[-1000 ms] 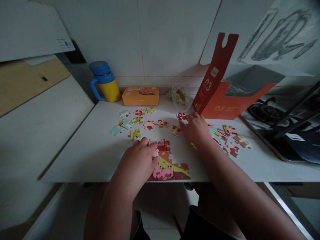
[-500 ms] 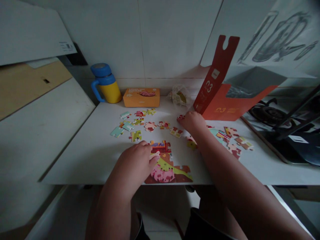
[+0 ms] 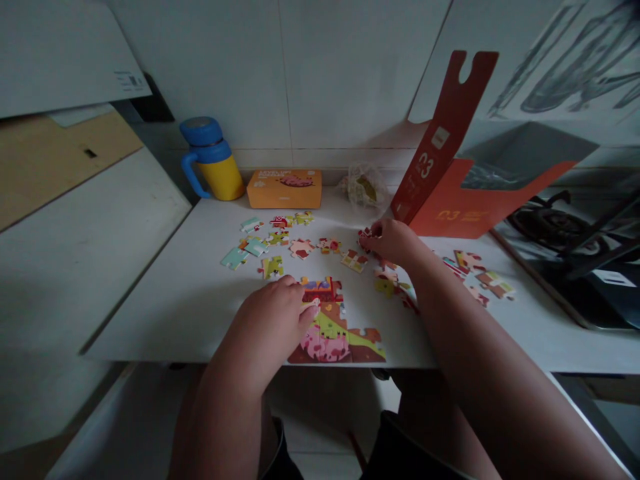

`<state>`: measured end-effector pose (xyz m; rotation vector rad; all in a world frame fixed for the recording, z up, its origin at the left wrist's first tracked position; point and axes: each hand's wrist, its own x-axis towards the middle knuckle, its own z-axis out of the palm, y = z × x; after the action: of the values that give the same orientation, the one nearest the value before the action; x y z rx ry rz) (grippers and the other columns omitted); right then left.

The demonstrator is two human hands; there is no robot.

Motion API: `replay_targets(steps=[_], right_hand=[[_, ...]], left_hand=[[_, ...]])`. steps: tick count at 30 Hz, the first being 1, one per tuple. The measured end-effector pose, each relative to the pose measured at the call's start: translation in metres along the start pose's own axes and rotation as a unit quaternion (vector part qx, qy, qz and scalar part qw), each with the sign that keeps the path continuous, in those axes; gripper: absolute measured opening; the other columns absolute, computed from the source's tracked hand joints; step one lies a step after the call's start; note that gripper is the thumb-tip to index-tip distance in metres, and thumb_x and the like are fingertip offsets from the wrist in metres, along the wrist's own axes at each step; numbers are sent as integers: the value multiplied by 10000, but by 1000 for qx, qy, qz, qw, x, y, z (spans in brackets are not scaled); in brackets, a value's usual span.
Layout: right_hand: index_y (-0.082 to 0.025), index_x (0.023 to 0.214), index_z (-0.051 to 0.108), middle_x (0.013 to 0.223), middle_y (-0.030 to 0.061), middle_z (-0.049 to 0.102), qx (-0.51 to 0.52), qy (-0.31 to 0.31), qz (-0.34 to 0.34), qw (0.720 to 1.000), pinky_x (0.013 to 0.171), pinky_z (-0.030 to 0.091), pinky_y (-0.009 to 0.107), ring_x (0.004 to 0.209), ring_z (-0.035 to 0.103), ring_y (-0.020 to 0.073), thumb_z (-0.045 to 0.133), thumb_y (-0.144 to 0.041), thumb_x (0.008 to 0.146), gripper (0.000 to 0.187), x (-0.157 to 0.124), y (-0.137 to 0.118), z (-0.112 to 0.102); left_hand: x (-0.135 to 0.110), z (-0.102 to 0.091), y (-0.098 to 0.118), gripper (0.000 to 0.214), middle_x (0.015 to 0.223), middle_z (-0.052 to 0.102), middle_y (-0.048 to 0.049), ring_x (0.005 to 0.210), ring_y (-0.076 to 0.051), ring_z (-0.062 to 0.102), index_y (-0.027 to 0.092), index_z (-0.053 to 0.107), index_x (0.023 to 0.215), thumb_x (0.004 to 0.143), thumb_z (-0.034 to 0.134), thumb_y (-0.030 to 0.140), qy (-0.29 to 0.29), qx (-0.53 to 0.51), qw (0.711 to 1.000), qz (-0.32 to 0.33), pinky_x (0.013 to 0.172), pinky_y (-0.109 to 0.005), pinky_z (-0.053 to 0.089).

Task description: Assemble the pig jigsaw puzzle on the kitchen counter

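A partly joined puzzle (image 3: 334,327) lies at the front edge of the white table (image 3: 190,300). My left hand (image 3: 277,317) rests with curled fingers on its left side, fingertips pressing on the pieces. My right hand (image 3: 395,241) is farther back near the orange box, its fingers pinched on a small red puzzle piece (image 3: 365,235) lifted a little off the table. Loose pieces (image 3: 273,243) lie scattered behind the joined part, and more pieces (image 3: 480,277) lie to the right of my right forearm.
A blue and yellow mug (image 3: 213,162), a small orange box (image 3: 285,189) and a crumpled plastic bag (image 3: 367,188) stand along the back wall. An open red-orange carton (image 3: 463,180) stands at back right. A gas stove (image 3: 575,247) adjoins the table's right side.
My right hand reached back toward the orange carton and closed on a small red piece, lifting it. My left hand stayed on the joined puzzle.
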<state>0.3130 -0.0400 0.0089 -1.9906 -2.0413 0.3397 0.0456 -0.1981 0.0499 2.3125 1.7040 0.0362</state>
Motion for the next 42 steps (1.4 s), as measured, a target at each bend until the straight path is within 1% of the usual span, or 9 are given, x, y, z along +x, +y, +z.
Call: replay_targets(steps=[3, 5, 10, 12, 16, 19, 27, 33, 42], right_hand=[[-198, 1104, 684, 927, 76, 796, 129, 6, -75, 989, 611, 424, 278, 722, 679, 186, 744, -396, 917, 279, -12, -9, 3], [-210, 1198, 650, 921, 51, 800, 243, -27, -116, 963, 614, 459, 268, 692, 680, 167, 726, -423, 947, 338, -20, -20, 8], [-220, 1067, 674, 1026, 71, 814, 433, -101, -203, 872, 766, 571, 302, 857, 753, 183, 757, -495, 940, 314, -38, -50, 27], [-226, 1064, 665, 1040, 71, 813, 465, -115, -208, 853, 777, 585, 316, 881, 760, 193, 774, -501, 926, 327, -43, -57, 34], [-239, 1066, 673, 949, 40, 810, 443, -137, -190, 865, 654, 550, 285, 801, 747, 186, 790, -446, 911, 284, -50, -66, 43], [-240, 1062, 682, 938, 19, 808, 428, -145, -190, 872, 648, 536, 271, 794, 745, 176, 779, -401, 914, 239, -54, -69, 47], [-223, 974, 755, 871, 3, 785, 307, -84, -194, 928, 660, 463, 255, 726, 657, 138, 797, -390, 917, 182, -57, -73, 44], [-226, 971, 763, 924, 15, 809, 288, -92, -211, 930, 673, 452, 258, 745, 671, 147, 800, -398, 937, 179, -59, -74, 39], [-220, 961, 765, 942, 23, 776, 207, -36, -263, 942, 726, 418, 267, 790, 644, 155, 786, -307, 962, 90, -55, -74, 40]], left_hand=[[0, -2, 0, 316, 1116, 758, -144, 1073, -311, 723, 148, 766, 1060, 1075, 546, 375, -12, -3, 1000, -9, 999, -442, 547], [-2, -4, 0, 326, 1092, 774, -147, 1050, -307, 734, 156, 780, 1041, 1069, 546, 382, -15, -9, 1000, -18, 987, -432, 550], [-8, -5, 2, 378, 963, 791, -130, 961, -280, 746, 178, 798, 992, 1069, 535, 438, 4, -21, 999, -23, 935, -389, 559], [-8, -5, 3, 394, 941, 789, -126, 950, -278, 746, 182, 800, 983, 1070, 529, 454, 3, -19, 1000, -22, 926, -382, 560], [-7, -6, 3, 406, 907, 785, -116, 948, -270, 742, 192, 803, 967, 1075, 518, 460, -10, -20, 1000, -16, 932, -374, 557], [-5, -6, 2, 406, 907, 784, -115, 941, -268, 741, 189, 808, 977, 1079, 510, 445, -19, -11, 1000, -16, 938, -380, 553], [-3, -1, 2, 389, 949, 791, -128, 921, -288, 739, 190, 818, 999, 1074, 523, 433, -16, 20, 1000, -13, 907, -411, 550], [-4, -1, 4, 394, 968, 791, -128, 902, -286, 735, 187, 813, 980, 1081, 509, 416, -16, 24, 999, -14, 884, -414, 545], [-4, -3, 6, 383, 985, 794, -136, 947, -297, 745, 188, 814, 997, 1082, 514, 410, -17, 13, 1000, -20, 925, -427, 542]])
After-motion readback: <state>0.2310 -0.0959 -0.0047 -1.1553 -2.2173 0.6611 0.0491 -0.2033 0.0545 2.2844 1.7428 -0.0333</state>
